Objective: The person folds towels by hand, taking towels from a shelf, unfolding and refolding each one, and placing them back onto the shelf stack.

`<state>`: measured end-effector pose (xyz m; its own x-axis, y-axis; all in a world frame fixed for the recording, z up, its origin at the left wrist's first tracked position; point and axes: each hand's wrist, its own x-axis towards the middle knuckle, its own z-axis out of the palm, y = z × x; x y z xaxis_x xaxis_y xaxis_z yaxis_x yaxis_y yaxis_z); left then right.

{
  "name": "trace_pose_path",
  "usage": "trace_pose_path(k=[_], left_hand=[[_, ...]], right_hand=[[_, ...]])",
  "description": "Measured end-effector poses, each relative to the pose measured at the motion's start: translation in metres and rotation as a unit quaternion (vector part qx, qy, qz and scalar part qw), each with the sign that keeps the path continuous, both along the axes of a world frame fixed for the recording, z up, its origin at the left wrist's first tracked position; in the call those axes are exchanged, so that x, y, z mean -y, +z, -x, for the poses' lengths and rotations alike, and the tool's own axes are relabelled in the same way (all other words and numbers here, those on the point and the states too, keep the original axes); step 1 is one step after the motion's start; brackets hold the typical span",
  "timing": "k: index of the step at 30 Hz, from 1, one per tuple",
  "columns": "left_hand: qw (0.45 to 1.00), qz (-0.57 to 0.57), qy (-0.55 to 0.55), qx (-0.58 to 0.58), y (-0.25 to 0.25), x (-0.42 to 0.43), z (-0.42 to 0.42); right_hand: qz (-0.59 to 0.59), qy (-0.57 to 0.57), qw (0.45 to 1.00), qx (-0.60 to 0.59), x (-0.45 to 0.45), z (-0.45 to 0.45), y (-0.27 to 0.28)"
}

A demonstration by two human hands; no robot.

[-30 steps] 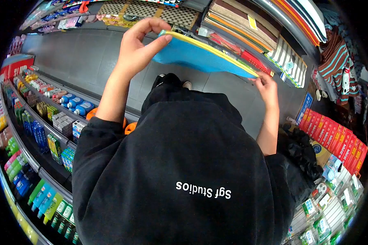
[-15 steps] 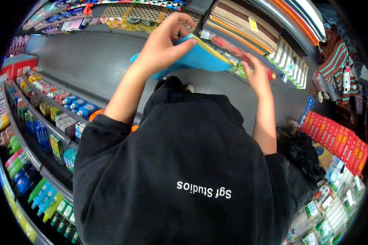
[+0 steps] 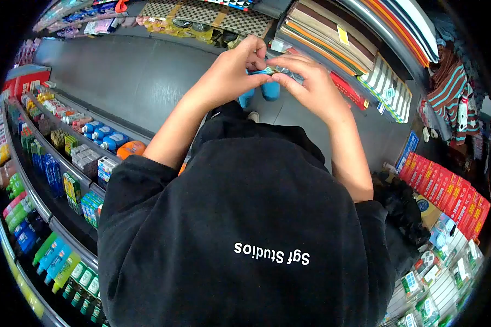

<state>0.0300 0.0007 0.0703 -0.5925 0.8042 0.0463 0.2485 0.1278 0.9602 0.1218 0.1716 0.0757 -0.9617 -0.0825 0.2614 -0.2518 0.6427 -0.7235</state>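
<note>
A blue cloth-like item with a yellow edge (image 3: 270, 91) hangs bunched below my hands, over the grey floor. My left hand (image 3: 239, 68) pinches its top edge from the left, thumb and fingers close together. From the right, my right hand (image 3: 305, 79) grips the same edge, its thumb nearly touching the left thumb. Most of the item is hidden behind the fingers, and only short blue parts show beneath them.
Stacked folded textiles (image 3: 333, 32) lie on a shelf beyond my hands. A curved shelf of bottles and boxes (image 3: 84, 158) runs along the left. Red boxes (image 3: 447, 191) and hanging green packets (image 3: 428, 310) stand at the right. Black-and-white striped cloth (image 3: 390, 90) hangs nearby.
The blue item was stretched wide between my hands and is now gathered into a small bunch. My right hand has moved left to meet my left hand, which shifted right.
</note>
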Motion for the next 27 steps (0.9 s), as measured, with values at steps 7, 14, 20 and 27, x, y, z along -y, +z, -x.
trace_pose_path(k=[7, 14, 20, 27], left_hand=[[1.000, 0.029, 0.007, -0.006, -0.001, -0.001, -0.006], [0.998, 0.043, 0.033, -0.020, -0.004, -0.005, -0.014], [0.997, 0.007, -0.053, -0.053, -0.019, 0.003, -0.009], [0.990, 0.086, -0.046, -0.104, -0.046, 0.027, 0.005]], right_hand=[[-0.008, 0.003, 0.999, 0.051, 0.002, -0.002, 0.003], [-0.039, -0.016, 0.996, 0.073, 0.003, -0.008, 0.012], [-0.006, 0.011, 1.000, 0.001, -0.003, -0.018, 0.025], [0.019, -0.047, 0.999, 0.017, -0.026, -0.037, 0.060]])
